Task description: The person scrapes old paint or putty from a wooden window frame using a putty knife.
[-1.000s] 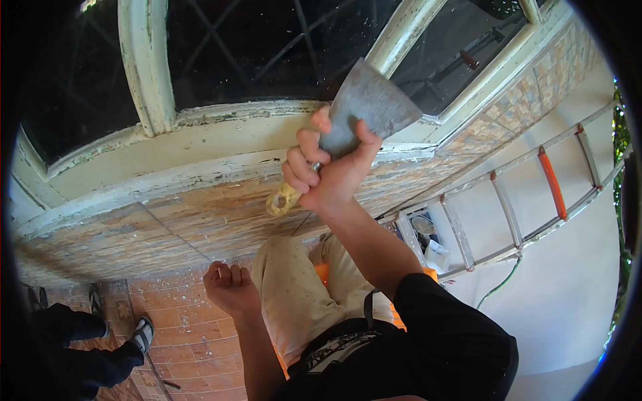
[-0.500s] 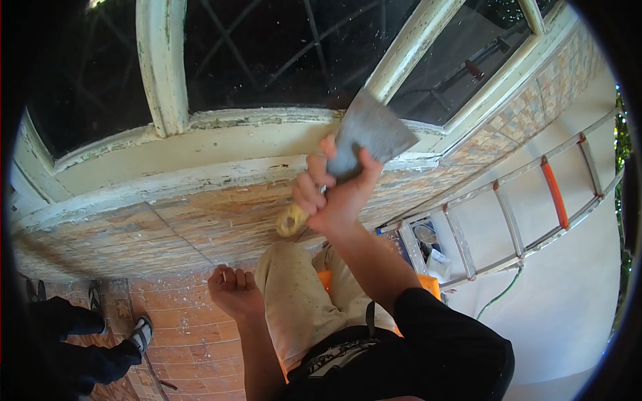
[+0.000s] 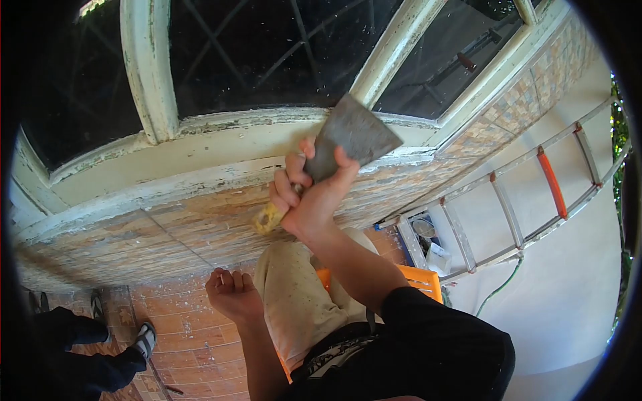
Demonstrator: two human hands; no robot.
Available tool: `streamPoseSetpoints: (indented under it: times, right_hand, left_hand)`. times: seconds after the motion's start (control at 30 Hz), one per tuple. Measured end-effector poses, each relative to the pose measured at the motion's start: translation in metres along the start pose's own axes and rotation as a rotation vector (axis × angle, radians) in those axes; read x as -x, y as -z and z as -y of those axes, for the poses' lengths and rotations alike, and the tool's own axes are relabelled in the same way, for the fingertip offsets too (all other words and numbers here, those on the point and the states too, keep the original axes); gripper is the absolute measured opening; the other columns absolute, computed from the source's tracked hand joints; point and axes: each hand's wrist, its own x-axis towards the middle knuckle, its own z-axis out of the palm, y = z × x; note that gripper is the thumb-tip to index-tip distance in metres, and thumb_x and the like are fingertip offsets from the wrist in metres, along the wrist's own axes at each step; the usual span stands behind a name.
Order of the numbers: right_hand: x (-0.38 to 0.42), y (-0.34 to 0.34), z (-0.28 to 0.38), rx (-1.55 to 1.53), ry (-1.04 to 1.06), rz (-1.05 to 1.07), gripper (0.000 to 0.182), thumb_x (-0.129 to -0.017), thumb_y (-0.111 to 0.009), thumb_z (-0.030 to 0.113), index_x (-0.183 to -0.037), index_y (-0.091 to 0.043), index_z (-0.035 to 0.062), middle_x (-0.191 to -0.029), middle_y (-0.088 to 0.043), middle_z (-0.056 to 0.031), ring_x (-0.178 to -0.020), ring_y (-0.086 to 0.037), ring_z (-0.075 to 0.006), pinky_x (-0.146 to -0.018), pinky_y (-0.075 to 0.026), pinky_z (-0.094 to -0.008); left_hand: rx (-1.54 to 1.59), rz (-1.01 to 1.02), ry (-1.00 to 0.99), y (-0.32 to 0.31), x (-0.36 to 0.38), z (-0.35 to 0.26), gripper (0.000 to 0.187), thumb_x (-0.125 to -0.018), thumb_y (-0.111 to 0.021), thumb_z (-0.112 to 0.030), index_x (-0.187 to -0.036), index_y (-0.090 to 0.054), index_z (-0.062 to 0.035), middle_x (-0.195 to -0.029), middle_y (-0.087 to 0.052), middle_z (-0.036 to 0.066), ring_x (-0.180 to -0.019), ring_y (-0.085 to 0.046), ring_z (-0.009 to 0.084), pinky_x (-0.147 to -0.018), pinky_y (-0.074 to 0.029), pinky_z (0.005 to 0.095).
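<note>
My right hand (image 3: 309, 184) is closed around a wide scraper (image 3: 351, 134) with a flat grey metal blade and a worn yellow handle (image 3: 267, 218). Thumb and fingers press on the blade near its base. The blade lies over the lower rail of the white window frame (image 3: 234, 144), its far corner at the foot of a slanted glazing bar; whether it touches cannot be told. Peeling, chipped paint shows along the frame. My left hand (image 3: 234, 294) is curled into a fist beside my left thigh, with nothing visible in it.
Stone-patterned tiles (image 3: 180, 234) line the wall below the window. Paint flakes dot the tiled floor (image 3: 194, 324). A person's sandalled foot (image 3: 144, 341) is at lower left. A ladder (image 3: 508, 207) leans at right, near an orange plastic seat (image 3: 421, 282) and a green hose (image 3: 501, 286).
My right hand and the scraper have shifted left and slightly down along the frame. The view has also moved a little. My left fist stays nearly in place.
</note>
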Motion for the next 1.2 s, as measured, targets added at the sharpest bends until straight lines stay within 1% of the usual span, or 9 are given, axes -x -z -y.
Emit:
streamPoseSetpoints:
  times: [0.77,0.87,0.97,1.0,1.07,1.1,1.13,1.17,1.2]
  right_hand:
    - [-0.003,0.019,0.011,0.053,-0.056,0.066,0.041,-0.082,-0.041,0.060,-0.081,-0.042,0.0192,-0.052,-0.024,0.0044,-0.035,-0.017,-0.0101,-0.034,-0.017,-0.0279]
    - [-0.018,-0.005,0.036,0.117,0.053,0.271,0.038,-0.086,-0.042,0.057,-0.082,-0.044,0.0183,-0.053,-0.024,0.0047,-0.036,-0.019,-0.0095,-0.035,-0.019,-0.0263]
    - [-0.009,-0.001,0.044,0.276,0.013,0.147,0.042,-0.088,-0.043,0.058,-0.082,-0.044,0.0171,-0.053,-0.025,0.0046,-0.037,-0.022,-0.0096,-0.036,-0.020,-0.0255]
    - [0.005,0.008,0.039,0.338,-0.017,0.105,0.042,-0.089,-0.045,0.059,-0.084,-0.043,0.0166,-0.055,-0.027,0.0033,-0.038,-0.026,-0.0093,-0.038,-0.022,-0.0245]
    - [0.030,0.068,0.017,0.546,-0.193,0.244,0.042,-0.090,-0.045,0.057,-0.090,-0.044,0.0148,-0.056,-0.031,0.0020,-0.041,-0.032,-0.0095,-0.039,-0.025,-0.0243]
    - [0.052,0.091,0.001,0.571,-0.276,0.105,0.032,-0.094,-0.048,0.041,-0.103,-0.041,0.0113,-0.062,-0.039,-0.0002,-0.046,-0.037,-0.0095,-0.041,-0.029,-0.0245]
    - [0.075,0.092,-0.005,0.620,-0.307,0.132,0.035,-0.093,-0.050,0.028,-0.116,-0.032,0.0080,-0.071,-0.045,-0.0020,-0.051,-0.042,-0.0099,-0.043,-0.033,-0.0244]
    - [0.092,0.092,-0.008,0.668,-0.339,0.155,0.048,-0.093,-0.052,0.015,-0.130,-0.023,0.0047,-0.080,-0.051,-0.0038,-0.057,-0.048,-0.0102,-0.045,-0.036,-0.0244]
    - [0.102,0.094,-0.012,0.668,-0.346,0.148,0.048,-0.093,-0.052,0.015,-0.130,-0.023,0.0047,-0.080,-0.051,-0.0038,-0.057,-0.048,-0.0102,-0.045,-0.036,-0.0244]
  left_hand:
    - [-0.010,0.049,0.017,0.003,-0.002,0.006,0.014,-0.087,-0.054,-0.018,-0.077,-0.050,-0.0090,-0.055,-0.025,-0.004,-0.047,-0.019,0.0090,-0.044,-0.019,0.0260]
    - [-0.005,0.066,0.021,0.005,-0.001,0.006,0.015,-0.088,-0.054,-0.018,-0.076,-0.052,-0.0083,-0.054,-0.024,-0.004,-0.047,-0.018,0.0091,-0.044,-0.019,0.0263]
    - [-0.022,0.064,0.026,0.006,-0.004,0.007,0.016,-0.089,-0.053,-0.018,-0.076,-0.055,-0.0080,-0.054,-0.026,-0.004,-0.047,-0.017,0.0093,-0.044,-0.018,0.0266]
    - [-0.032,0.074,0.031,0.006,-0.006,0.008,0.016,-0.089,-0.053,-0.019,-0.077,-0.055,-0.0081,-0.055,-0.028,-0.004,-0.047,-0.017,0.0093,-0.044,-0.018,0.0266]
    - [-0.127,0.063,0.103,0.003,-0.005,0.008,0.015,-0.089,-0.053,-0.019,-0.079,-0.054,-0.0080,-0.056,-0.028,-0.004,-0.048,-0.021,0.0094,-0.045,-0.021,0.0260]
    - [-0.228,0.042,0.177,0.002,-0.004,0.008,0.014,-0.089,-0.053,-0.019,-0.082,-0.053,-0.0080,-0.058,-0.028,-0.004,-0.048,-0.024,0.0095,-0.046,-0.024,0.0253]
    - [-0.223,0.039,0.172,0.000,-0.002,0.010,0.014,-0.089,-0.053,-0.019,-0.082,-0.053,-0.0080,-0.058,-0.028,-0.004,-0.048,-0.024,0.0095,-0.046,-0.024,0.0253]
    - [-0.357,0.127,0.254,-0.001,0.000,0.014,0.015,-0.090,-0.054,-0.022,-0.087,-0.055,-0.0072,-0.063,-0.038,-0.002,-0.053,-0.035,0.0107,-0.051,-0.032,0.0261]
    - [-0.495,0.212,0.342,-0.002,0.006,0.018,0.018,-0.091,-0.055,-0.024,-0.092,-0.058,-0.0064,-0.067,-0.048,-0.001,-0.058,-0.046,0.0120,-0.056,-0.039,0.0269]
